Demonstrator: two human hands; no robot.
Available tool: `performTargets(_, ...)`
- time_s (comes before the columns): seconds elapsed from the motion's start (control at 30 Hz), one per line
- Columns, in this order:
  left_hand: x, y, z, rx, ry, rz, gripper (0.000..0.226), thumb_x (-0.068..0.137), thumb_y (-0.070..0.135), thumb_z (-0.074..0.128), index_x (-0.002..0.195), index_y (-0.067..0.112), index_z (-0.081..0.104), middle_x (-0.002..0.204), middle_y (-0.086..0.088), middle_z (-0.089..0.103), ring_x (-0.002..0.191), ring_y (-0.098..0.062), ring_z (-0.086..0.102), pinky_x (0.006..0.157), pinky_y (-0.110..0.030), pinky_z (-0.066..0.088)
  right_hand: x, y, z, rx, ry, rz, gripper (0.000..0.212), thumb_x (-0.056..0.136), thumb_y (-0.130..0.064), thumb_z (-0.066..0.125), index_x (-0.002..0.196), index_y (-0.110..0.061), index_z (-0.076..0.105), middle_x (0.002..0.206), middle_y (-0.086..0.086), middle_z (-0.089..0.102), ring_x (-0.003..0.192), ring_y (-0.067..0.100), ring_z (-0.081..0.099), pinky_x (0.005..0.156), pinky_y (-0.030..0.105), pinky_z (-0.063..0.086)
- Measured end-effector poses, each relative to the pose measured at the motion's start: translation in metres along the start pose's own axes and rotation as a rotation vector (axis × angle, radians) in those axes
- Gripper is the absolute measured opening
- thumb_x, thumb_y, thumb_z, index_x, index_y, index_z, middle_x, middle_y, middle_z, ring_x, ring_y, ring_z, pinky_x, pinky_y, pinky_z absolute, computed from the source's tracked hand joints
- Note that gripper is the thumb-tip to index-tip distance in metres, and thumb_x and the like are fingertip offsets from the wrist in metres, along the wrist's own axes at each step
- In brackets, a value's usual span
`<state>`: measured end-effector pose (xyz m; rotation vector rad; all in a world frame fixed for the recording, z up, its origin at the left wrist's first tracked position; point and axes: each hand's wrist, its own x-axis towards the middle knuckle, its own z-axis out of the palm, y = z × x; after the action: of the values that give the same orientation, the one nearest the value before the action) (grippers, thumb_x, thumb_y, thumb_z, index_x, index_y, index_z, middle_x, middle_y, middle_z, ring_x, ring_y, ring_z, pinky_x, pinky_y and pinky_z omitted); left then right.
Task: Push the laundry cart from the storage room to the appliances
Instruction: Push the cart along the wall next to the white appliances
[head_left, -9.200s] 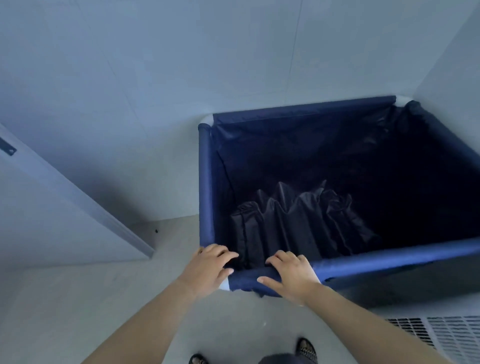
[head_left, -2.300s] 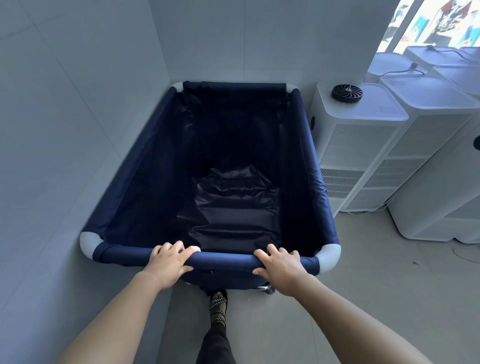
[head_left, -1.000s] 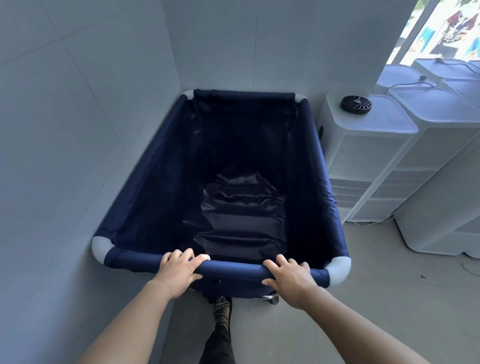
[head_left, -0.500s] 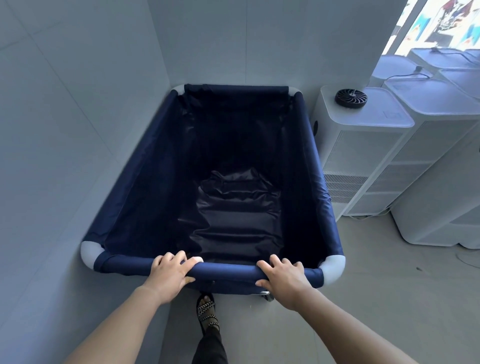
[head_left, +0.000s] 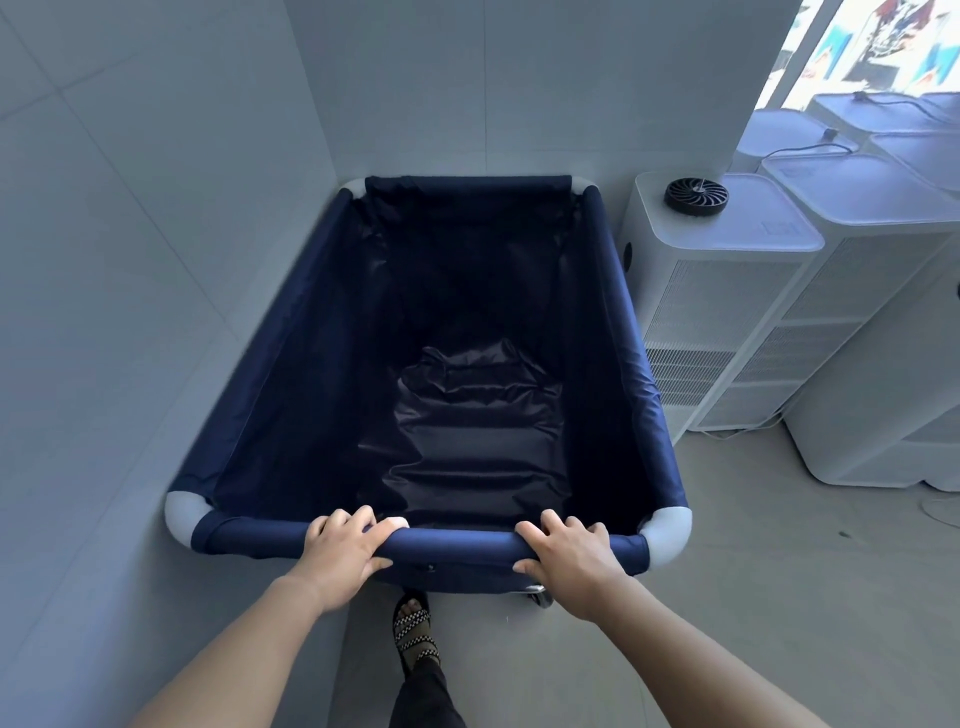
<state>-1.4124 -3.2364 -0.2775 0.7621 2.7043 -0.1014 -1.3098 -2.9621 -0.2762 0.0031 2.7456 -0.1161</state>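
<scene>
The laundry cart (head_left: 457, 543) is a deep navy fabric bin on a frame with pale grey corner pieces. It stands in a corner, its far end at the back wall and its left side along the left wall. Only crumpled dark lining shows inside. My left hand (head_left: 345, 545) and my right hand (head_left: 569, 551) both grip the near top rail, fingers curled over it. White box-shaped appliances (head_left: 727, 301) stand just right of the cart, the nearest one almost touching its right side.
A small black round fan (head_left: 696, 195) lies on top of the nearest appliance. More white units (head_left: 883, 312) line up to the right, with cables on top. My sandalled foot (head_left: 413, 629) is under the near rail. Grey floor (head_left: 753, 597) stretches to the right.
Long before, the cart stood in a bare room by a door; it now sits beside the appliances. Over the last second the view shifts slightly and both hands keep their hold on the rail.
</scene>
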Motion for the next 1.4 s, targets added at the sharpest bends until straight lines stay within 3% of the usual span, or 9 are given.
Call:
performTargets(0.6, -0.001, 0.000, 0.003, -0.010, 0.042, 0.000, 0.043, 0.095, 0.047, 0.043, 0.135, 0.050, 0.027, 0.115, 0.012, 0.045, 0.104, -0.013, 0.043, 0.100, -0.031, 0.027, 0.000, 0.000, -0.001, -0.001, -0.001, -0.005, 0.046, 0.097, -0.056, 0.030, 0.132, -0.026, 0.032, 0.124, 0.008, 0.043, 0.106, 0.031, 0.049, 0.075, 0.042, 0.030)
performTargets(1.1, 0.001, -0.001, -0.004, -0.028, -0.046, 0.001, 0.043, 0.094, 0.050, 0.044, 0.134, 0.049, 0.028, 0.117, 0.011, 0.045, 0.107, -0.017, 0.043, 0.101, -0.036, 0.028, 0.001, 0.001, -0.008, 0.035, -0.079, 0.018, 0.047, 0.096, -0.057, 0.031, 0.132, -0.026, 0.034, 0.126, 0.006, 0.043, 0.110, 0.030, 0.046, 0.084, 0.044, 0.034)
performTargets(1.4, 0.001, -0.008, -0.012, -0.104, -0.114, 0.075, 0.041, 0.093, 0.057, 0.034, 0.133, 0.054, 0.024, 0.122, 0.018, 0.044, 0.114, -0.015, 0.043, 0.103, -0.038, 0.027, -0.003, -0.001, -0.009, 0.102, -0.040, 0.055, 0.048, 0.094, -0.060, 0.029, 0.130, -0.029, 0.038, 0.122, 0.003, 0.046, 0.110, 0.027, 0.048, 0.088, 0.044, 0.034)
